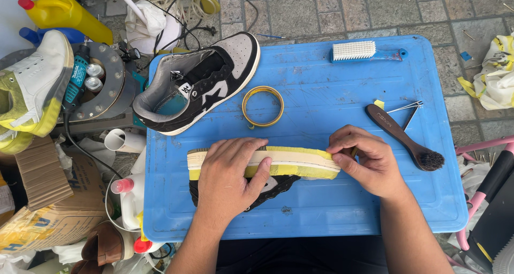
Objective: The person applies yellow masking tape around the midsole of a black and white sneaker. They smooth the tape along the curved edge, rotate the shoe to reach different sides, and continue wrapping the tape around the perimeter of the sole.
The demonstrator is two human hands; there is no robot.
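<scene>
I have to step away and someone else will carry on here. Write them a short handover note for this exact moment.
Left hand: pressed flat on the black shoe, which lies on its side on the blue lid.
Right hand: fingertips pinching the yellow tape at the toe end of the sole.
Done: tape covers most of the visible sole edge.
Left: the second shoe, behind, shows no tape. The tape roll lies between the two shoes; the brown brush lies to the right.

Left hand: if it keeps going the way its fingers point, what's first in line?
The left hand lies on the taped shoe, fingers pointing up and away. Past the sole, the tape roll looks first in line, though the exact heading is uncertain.
</scene>
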